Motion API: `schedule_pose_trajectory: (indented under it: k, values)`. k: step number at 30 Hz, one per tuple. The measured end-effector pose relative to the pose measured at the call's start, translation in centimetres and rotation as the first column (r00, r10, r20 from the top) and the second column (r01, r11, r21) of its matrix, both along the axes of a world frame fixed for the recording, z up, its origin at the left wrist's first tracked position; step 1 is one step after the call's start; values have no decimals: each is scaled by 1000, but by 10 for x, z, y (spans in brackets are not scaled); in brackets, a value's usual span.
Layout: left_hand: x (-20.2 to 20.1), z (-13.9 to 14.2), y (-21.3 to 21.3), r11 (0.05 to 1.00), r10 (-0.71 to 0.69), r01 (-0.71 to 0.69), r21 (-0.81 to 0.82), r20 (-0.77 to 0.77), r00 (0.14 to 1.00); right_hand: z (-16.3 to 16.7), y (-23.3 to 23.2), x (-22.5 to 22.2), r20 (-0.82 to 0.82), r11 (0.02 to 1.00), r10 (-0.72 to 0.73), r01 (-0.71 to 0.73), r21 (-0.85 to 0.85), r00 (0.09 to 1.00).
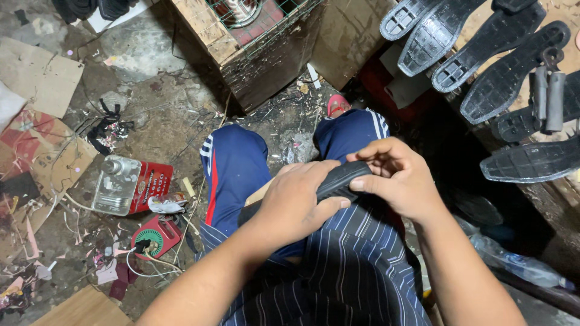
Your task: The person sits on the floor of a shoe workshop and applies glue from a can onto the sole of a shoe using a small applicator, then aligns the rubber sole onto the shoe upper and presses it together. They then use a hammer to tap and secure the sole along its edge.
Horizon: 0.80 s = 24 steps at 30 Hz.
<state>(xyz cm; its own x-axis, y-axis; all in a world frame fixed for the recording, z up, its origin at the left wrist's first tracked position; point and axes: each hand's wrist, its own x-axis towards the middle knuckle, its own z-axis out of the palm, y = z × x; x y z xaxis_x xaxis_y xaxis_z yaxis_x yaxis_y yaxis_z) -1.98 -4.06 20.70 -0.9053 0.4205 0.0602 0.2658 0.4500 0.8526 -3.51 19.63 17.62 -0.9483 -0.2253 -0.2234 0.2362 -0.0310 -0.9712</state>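
Note:
Over my lap, both hands grip a black rubber shoe sole (342,179). My left hand (296,202) wraps around its near end from below, thumb on top. My right hand (396,175) pinches the far end, fingers curled over the edge. Most of the sole is hidden under my hands. Beneath them are my blue trousers (235,169) with white and red stripes and a dark striped shirt (338,271).
Several black shoe soles (483,54) lie on a bench at the upper right, with a tool with grey handles (547,90). A wooden box with wire mesh (254,36) stands ahead. On the littered floor at left sit a red tin with a metal top (130,184), a small red device (158,236) and cardboard scraps (36,72).

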Motion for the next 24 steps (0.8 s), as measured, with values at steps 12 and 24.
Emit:
schedule_pose_trajectory:
  k: [12,24]
  values:
    - [51,-44,-71,975,149,-127,-182,117,982,-27,17,-9,-288,897,207,-64,437,935]
    - [51,-51,-84,964,261,-260,56,-9,965,-21,-31,-19,-425,876,285,-53,480,859]
